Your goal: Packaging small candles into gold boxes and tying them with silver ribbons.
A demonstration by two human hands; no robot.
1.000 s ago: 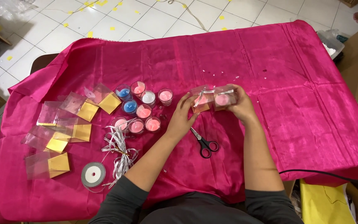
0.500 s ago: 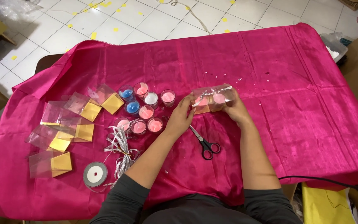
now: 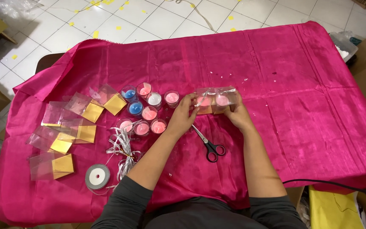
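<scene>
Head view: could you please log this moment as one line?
left hand: holds clear candle pack | right hand: holds pack | scissors: on cloth

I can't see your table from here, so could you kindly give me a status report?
Left hand and right hand both gripping clear candle-filled gift bag. Black-handled scissors lying just below. Nothing blocking.

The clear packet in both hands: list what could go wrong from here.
1. The clear packet holds pink candles and is gripped only at its ends by the left hand and right hand; a slip might drop the candles.
2. The scissors lie open right under the wrists; a lowered forearm could catch the blades.
3. The candle glasses stand close by the left hand; a sideways move might topple them.
</scene>
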